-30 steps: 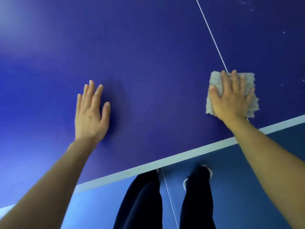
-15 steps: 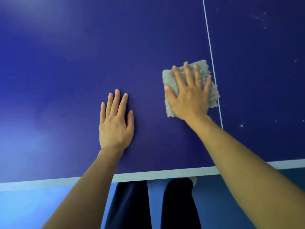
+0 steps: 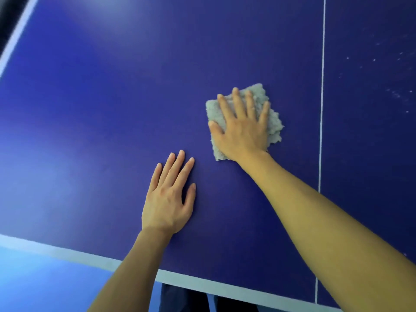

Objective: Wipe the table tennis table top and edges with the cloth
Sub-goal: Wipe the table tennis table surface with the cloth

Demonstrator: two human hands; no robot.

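The dark blue table tennis table top (image 3: 112,109) fills the view, with a white line along its near edge (image 3: 202,281). A grey fluffy cloth (image 3: 273,119) lies flat on the top, left of the thin white centre line (image 3: 322,109). My right hand (image 3: 242,129) presses on the cloth with straight, spread fingers and covers most of it. My left hand (image 3: 170,197) rests flat on the bare table, palm down, below and left of the cloth, a short gap away from it.
White specks of dust (image 3: 396,93) dot the table right of the centre line. The table's left edge with its white line (image 3: 15,39) shows at the upper left. Blue floor (image 3: 45,284) and my dark trouser legs (image 3: 180,298) lie below the near edge.
My right hand has slid the cloth leftward, from on the centre line to clear of it. The view has swung left, bringing the table's left edge into sight. The left hand stays flat.
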